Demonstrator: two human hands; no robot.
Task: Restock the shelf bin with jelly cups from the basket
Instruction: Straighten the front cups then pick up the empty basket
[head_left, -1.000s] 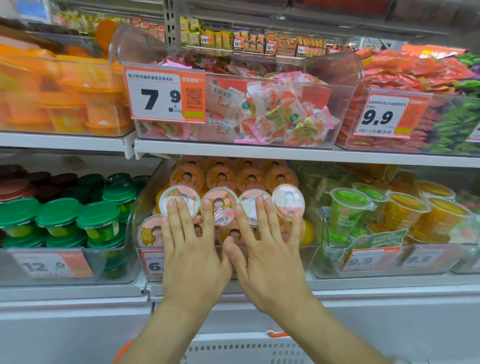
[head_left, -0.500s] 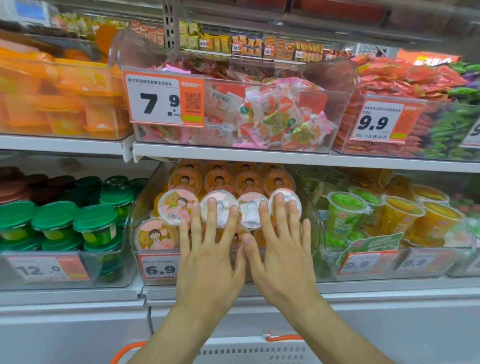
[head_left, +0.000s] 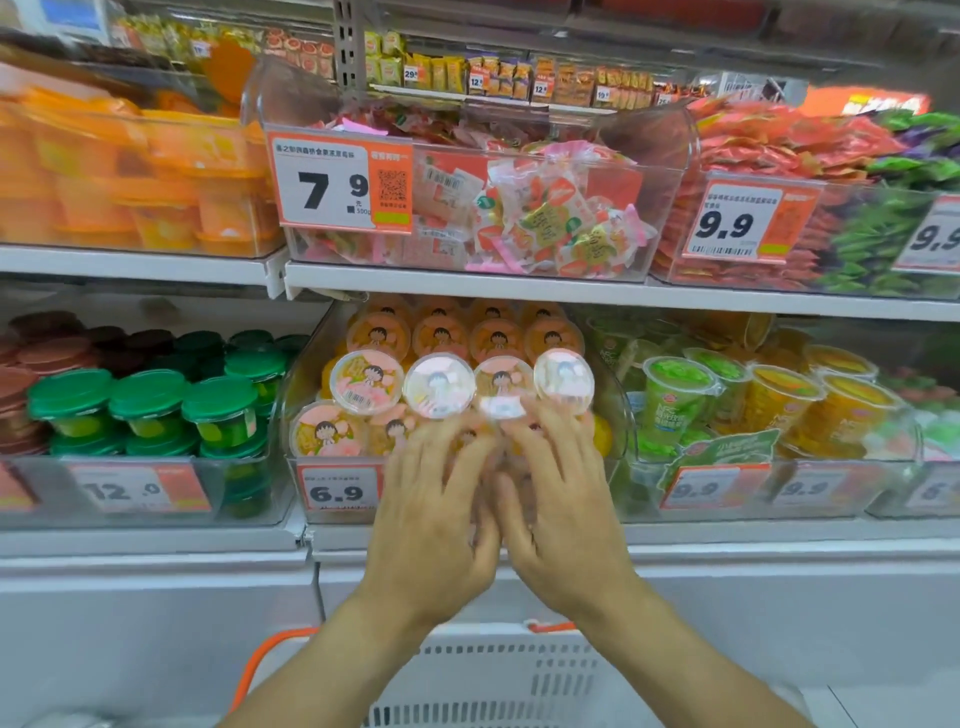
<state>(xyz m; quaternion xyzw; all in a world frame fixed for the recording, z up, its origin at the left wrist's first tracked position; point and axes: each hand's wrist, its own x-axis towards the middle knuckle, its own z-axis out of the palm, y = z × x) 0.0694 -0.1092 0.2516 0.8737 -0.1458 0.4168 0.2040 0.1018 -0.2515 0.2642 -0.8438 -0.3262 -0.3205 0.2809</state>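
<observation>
Four round jelly cups (head_left: 439, 385) with pink cartoon-printed film lids stand in a row at the front of the clear plastic shelf bin (head_left: 618, 415) on the lower shelf, with four orange-lidded rows visible behind and more cups below. Both hands reach in at twelve o'clock from the white slotted plastic basket (head_left: 498, 680) with orange handles. Left hand (head_left: 431, 514) and right hand (head_left: 563, 509) are side by side, fingers spread and fairly straight, blurred, tips at the cups' lower edges; neither closes round anything. A "6.9" price tag (head_left: 337, 491) sits at nine o'clock of the left hand. White shop shelving (head_left: 519, 288) carries neighbouring bins of green-lidded cups (head_left: 148, 400) and wrapped sweets (head_left: 561, 218).
</observation>
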